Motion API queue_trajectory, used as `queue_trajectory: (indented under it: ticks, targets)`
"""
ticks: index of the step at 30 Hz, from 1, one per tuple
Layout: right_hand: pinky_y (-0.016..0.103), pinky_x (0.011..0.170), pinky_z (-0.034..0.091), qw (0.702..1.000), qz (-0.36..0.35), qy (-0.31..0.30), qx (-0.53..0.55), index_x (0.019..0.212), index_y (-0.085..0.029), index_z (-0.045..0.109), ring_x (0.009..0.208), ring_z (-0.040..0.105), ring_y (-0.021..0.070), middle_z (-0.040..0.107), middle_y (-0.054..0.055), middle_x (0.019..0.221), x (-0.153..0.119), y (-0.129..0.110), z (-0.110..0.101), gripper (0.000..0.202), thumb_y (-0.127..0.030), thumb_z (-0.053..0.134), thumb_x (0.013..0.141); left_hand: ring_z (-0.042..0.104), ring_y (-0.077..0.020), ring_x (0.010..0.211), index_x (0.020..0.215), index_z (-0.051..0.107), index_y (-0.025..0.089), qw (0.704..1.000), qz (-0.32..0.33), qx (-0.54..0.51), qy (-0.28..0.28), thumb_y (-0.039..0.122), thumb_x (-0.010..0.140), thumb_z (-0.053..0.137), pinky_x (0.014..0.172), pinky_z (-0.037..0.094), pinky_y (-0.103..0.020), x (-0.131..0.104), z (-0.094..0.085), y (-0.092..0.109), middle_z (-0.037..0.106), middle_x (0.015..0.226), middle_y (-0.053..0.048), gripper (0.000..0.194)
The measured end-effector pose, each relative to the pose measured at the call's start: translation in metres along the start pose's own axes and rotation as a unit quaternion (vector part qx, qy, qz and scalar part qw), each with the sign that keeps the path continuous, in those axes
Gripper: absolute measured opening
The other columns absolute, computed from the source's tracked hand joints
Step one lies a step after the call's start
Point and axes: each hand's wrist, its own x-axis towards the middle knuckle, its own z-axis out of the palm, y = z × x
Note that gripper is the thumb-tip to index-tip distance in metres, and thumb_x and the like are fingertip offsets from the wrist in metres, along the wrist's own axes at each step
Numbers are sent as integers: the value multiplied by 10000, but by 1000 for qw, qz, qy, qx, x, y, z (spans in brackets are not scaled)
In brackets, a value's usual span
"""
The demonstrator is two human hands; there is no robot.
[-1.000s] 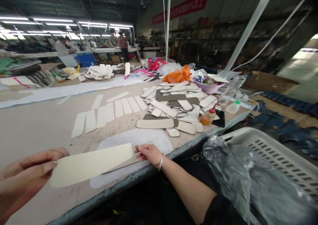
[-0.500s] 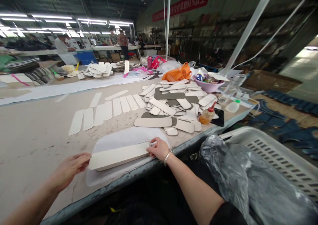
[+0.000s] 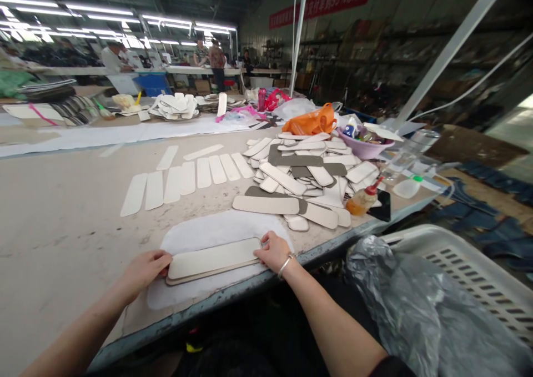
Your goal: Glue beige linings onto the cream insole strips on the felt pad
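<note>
A long cream strip with rounded ends (image 3: 214,259) lies nearly flush over another beige-edged strip (image 3: 195,277) in front of me. My left hand (image 3: 147,270) is closed, pinching the left end of the upper strip. At the opposite end, my right hand (image 3: 275,252), with a bracelet (image 3: 286,266) at the wrist, pinches the right end between thumb and fingers. Under both strips is a white rounded sheet (image 3: 227,224) near the table's front edge. Whether my fingertips grip the lower strip too, I cannot tell.
Several white strips (image 3: 154,190) lie in a row beyond. To the right sits a pile of white and grey strips (image 3: 283,178), a red-capped glue bottle (image 3: 361,200) and a purple basin (image 3: 366,149). A white plastic crate (image 3: 470,277) with grey plastic flanks the table.
The upper strip's left end has shifted right and now lies more closely over the strip below. My left hand moved with it. The view has shifted slightly.
</note>
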Motion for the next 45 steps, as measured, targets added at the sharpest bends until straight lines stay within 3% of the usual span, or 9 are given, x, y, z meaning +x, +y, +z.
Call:
queue_trajectory:
  ticks: [4, 7, 13, 19, 27, 35, 41, 45]
  targets:
    - [226, 572, 383, 1000, -2, -1, -10, 862, -203, 471, 531, 586, 125, 625, -57, 541, -1, -3, -2, 247, -215, 639, 682, 593, -175, 580, 704, 616, 172, 995, -45, -76, -51, 405, 677, 457, 514, 427, -254, 0, 2, -2, 631, 599, -21, 284]
    - [225, 564, 376, 1000, -6, -4, -21, 847, -201, 472, 531, 582, 126, 626, -50, 547, -2, -5, -2, 224, -208, 630, 689, 618, -177, 635, 750, 619, 170, 994, -36, -83, -60, 417, 682, 444, 546, 449, -250, -3, 0, -2, 649, 650, -24, 310]
    - [228, 568, 375, 999, -13, -4, -37, 850, -201, 479, 553, 593, 130, 619, -54, 542, -2, -3, -1, 203, -236, 625, 714, 560, -172, 578, 631, 618, 185, 999, 21, 19, -45, 465, 674, 525, 526, 380, -251, -8, -4, 1, 602, 550, 5, 298]
    - [232, 575, 380, 999, -16, -6, -51, 845, -207, 479, 585, 603, 138, 607, -58, 536, -1, -2, 0, 198, -255, 622, 716, 590, -187, 666, 672, 629, 203, 992, 56, 108, -33, 415, 717, 505, 588, 373, -259, -7, -2, 2, 648, 634, 0, 250]
    - [233, 589, 373, 997, -28, 1, -69, 799, -209, 489, 612, 586, 133, 619, -47, 595, 0, -3, -1, 194, -249, 634, 676, 597, -208, 763, 719, 607, 204, 980, 68, 186, -21, 369, 767, 459, 645, 373, -273, -10, 1, 8, 660, 731, -32, 227]
    - [222, 588, 357, 997, -42, 6, -69, 791, -207, 493, 610, 562, 123, 594, -59, 573, 0, -6, -1, 175, -191, 614, 666, 601, -219, 744, 740, 616, 207, 973, 77, 217, -21, 408, 781, 427, 617, 367, -279, -2, 5, -1, 658, 707, -34, 280]
    - [218, 575, 344, 996, -45, 4, -75, 799, -205, 496, 598, 553, 120, 585, -62, 575, 3, -3, 0, 173, -181, 604, 666, 611, -209, 698, 735, 633, 210, 979, 70, 188, 29, 508, 776, 448, 621, 405, -279, -9, 4, -6, 663, 687, -23, 354]
    - [222, 576, 343, 996, -45, -4, -80, 809, -204, 497, 601, 556, 123, 591, -56, 585, 3, -3, 1, 165, -189, 596, 679, 622, -172, 688, 825, 661, 206, 979, 134, 122, 93, 484, 800, 462, 667, 471, -272, -17, 4, -23, 684, 814, -20, 343]
